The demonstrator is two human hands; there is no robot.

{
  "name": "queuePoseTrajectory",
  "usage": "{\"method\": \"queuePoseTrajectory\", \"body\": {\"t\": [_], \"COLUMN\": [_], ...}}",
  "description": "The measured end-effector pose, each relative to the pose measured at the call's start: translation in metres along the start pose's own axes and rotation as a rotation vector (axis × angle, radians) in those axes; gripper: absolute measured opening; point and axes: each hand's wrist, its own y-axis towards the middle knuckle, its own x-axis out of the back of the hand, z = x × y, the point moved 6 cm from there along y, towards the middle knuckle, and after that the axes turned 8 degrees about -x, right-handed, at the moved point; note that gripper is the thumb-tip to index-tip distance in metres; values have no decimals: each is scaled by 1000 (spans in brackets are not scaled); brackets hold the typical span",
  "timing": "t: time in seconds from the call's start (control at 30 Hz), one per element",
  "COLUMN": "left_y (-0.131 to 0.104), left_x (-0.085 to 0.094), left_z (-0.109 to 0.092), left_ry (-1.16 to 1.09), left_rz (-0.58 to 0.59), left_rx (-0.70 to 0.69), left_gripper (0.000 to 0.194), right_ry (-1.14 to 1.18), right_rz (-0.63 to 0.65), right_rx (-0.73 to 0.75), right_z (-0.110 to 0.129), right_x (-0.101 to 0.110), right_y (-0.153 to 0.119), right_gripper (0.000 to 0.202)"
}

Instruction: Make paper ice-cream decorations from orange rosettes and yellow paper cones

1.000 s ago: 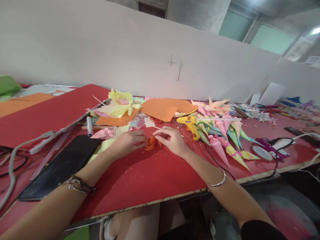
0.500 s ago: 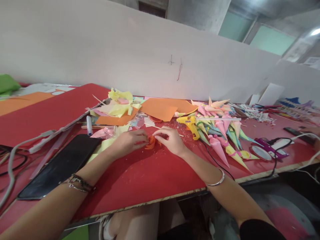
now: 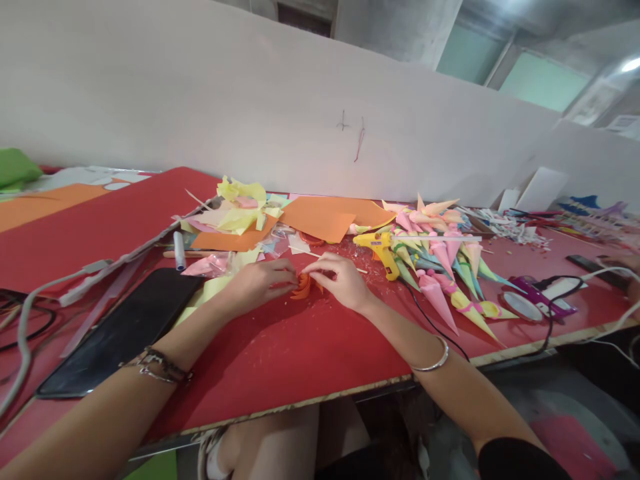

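Observation:
Between my two hands is a small orange curled paper piece [image 3: 301,287], its strips fanned toward me just over the red tabletop. My left hand [image 3: 267,281] holds its left edge with bent fingers. On the other side, my right hand [image 3: 340,277] pinches the top of the same piece between thumb and forefinger. The fingertips partly cover it. A thin pale stick [image 3: 304,251] lies just beyond the hands. Right of them rests a yellow glue gun [image 3: 379,250], a clear glue stick jutting from its back.
Pink, yellow and green paper cones [image 3: 440,257] heap up at right, near a purple tape dispenser [image 3: 560,303]. Orange paper sheets [image 3: 317,217] lie behind. At left are a dark tablet [image 3: 125,333], a marker [image 3: 179,250] and a white cable [image 3: 23,333]. Another person's hand [image 3: 623,261] shows far right.
Both hands stay almost in place around the orange paper piece. My right fingertips have shifted very slightly left. Nothing else on the table has visibly moved.

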Motion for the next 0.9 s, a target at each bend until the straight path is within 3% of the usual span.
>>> {"method": "queuePoseTrajectory", "body": {"t": [0.9], "left_y": [-1], "left_x": [0], "left_z": [0], "left_ry": [-5], "left_rz": [-5], "left_rx": [-1], "left_gripper": [26], "right_ry": [100], "right_rz": [67], "right_rx": [30], "right_z": [2], "right_x": [2], "right_y": [0], "right_gripper": [9]}}
